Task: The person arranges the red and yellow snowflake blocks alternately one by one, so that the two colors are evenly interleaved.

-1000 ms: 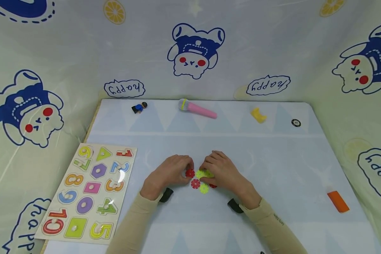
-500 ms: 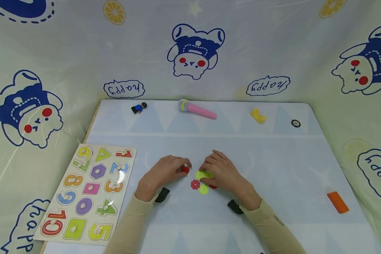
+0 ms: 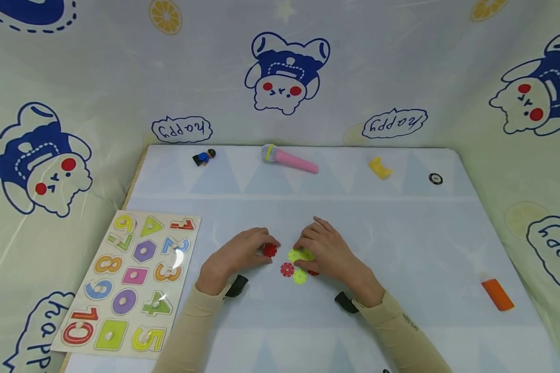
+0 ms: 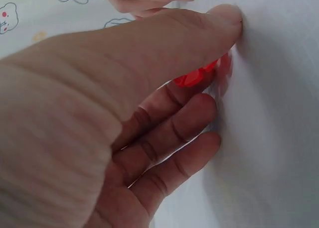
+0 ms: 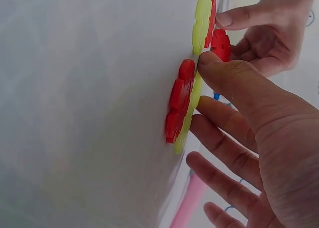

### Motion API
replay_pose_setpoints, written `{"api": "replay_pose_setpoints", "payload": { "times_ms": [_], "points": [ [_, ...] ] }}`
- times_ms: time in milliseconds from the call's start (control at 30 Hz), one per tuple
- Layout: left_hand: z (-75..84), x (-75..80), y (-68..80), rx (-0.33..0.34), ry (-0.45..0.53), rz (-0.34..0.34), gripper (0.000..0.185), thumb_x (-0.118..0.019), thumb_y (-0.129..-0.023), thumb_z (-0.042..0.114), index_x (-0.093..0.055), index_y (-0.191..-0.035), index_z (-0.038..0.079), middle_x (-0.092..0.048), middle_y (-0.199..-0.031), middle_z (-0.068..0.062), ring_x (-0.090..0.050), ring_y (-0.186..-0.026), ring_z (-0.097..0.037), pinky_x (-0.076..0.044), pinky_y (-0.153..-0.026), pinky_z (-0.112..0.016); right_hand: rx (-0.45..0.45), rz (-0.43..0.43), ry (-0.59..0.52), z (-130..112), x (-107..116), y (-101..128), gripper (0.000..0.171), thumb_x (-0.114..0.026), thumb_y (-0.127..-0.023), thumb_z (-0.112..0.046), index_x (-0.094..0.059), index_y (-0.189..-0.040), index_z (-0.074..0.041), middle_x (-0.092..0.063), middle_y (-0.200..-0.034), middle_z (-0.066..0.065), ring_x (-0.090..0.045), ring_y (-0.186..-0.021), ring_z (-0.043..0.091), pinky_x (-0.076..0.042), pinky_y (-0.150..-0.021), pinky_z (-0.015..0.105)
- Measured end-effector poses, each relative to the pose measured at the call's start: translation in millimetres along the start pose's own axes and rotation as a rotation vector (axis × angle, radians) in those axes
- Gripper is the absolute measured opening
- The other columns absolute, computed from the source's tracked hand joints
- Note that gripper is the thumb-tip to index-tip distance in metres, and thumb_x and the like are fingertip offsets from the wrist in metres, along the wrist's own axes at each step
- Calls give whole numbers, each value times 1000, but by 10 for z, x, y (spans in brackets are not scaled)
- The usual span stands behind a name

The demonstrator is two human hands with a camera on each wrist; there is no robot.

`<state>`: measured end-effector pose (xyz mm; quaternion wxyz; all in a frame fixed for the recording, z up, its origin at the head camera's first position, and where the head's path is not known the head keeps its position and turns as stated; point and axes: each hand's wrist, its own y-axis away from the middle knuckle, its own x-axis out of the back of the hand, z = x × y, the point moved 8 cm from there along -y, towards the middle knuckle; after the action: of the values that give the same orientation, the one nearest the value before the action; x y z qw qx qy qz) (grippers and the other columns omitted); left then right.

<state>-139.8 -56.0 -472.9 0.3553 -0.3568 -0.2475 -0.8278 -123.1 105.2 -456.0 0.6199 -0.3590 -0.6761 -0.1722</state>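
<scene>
My left hand (image 3: 240,254) holds a loose red flower-shaped disc (image 3: 270,250) between thumb and fingers, just left of a cluster of similar discs. In the left wrist view, the thumb covers most of this red disc (image 4: 192,77). My right hand (image 3: 326,254) grips the cluster's edge at a yellow-green disc (image 3: 295,256), its thumb on the near side and fingers on the far side. Another red disc (image 3: 287,270) and a yellow-green disc (image 3: 300,276) show in front. In the right wrist view, a red disc (image 5: 180,103) lies against a yellow-green one (image 5: 184,133).
A number and shape puzzle board (image 3: 135,277) lies at the left. Along the back are a toy figure (image 3: 204,157), a pink microphone (image 3: 294,160), a yellow piece (image 3: 380,168) and a black round token (image 3: 435,178). An orange block (image 3: 497,295) lies at the right.
My left hand has moved left, carrying the red disc away from the cluster, and its thumb and fingers have spread a little. My right hand and the cluster have stayed nearly still.
</scene>
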Motion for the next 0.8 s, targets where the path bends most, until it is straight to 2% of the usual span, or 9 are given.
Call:
{"api": "replay_pose_setpoints", "payload": {
  "times_ms": [233, 400, 567, 667, 800],
  "points": [
    [-13, 26, 24, 24, -5, 11, 32, -85, -94, 8, -79, -125, 10, -74, -111, 0, -66, -101, -15, -60, -94, -35, -16, -24, 18, 17, -9, -6, 34, -97, -80, -43, -83, -101, -19, -75, -102, -4, -68, -109, 21, -42, -125, 55],
    [-43, 48, 9, 11, -23, 46, 25, -85, -96, 12, -77, -120, 15, -73, -100, 5, -64, -91, -11, -58, -89, -33, -10, -13, 8, 14, 2, -1, 34, -98, -80, -42, -83, -99, -19, -75, -101, -3, -68, -110, 22, -41, -125, 56],
    [-37, 163, -26, -20, -78, 164, 15, -86, -95, 16, -77, -107, 18, -75, -94, 7, -63, -83, -10, -57, -82, -31, -2, -8, -1, 9, 6, 1, 34, -98, -80, -42, -83, -99, -19, -75, -102, -2, -68, -109, 23, -40, -126, 57],
    [-23, 267, -53, -14, -91, 234, 13, -87, -94, 16, -78, -102, 16, -78, -94, 5, -63, -81, -11, -57, -78, -30, -5, -10, 3, 8, 11, 2, 35, -98, -80, -42, -83, -99, -18, -75, -102, -2, -68, -110, 23, -39, -126, 58],
    [-29, 375, -135, 10, -83, 272, 24, -88, -94, 18, -77, -115, 15, -78, -92, 3, -62, -78, -11, -54, -73, -29, -27, -16, 9, 11, 14, -2, 35, -98, -80, -43, -83, -98, -18, -75, -101, -3, -68, -111, 23, -44, -122, 55]
  ]
}}
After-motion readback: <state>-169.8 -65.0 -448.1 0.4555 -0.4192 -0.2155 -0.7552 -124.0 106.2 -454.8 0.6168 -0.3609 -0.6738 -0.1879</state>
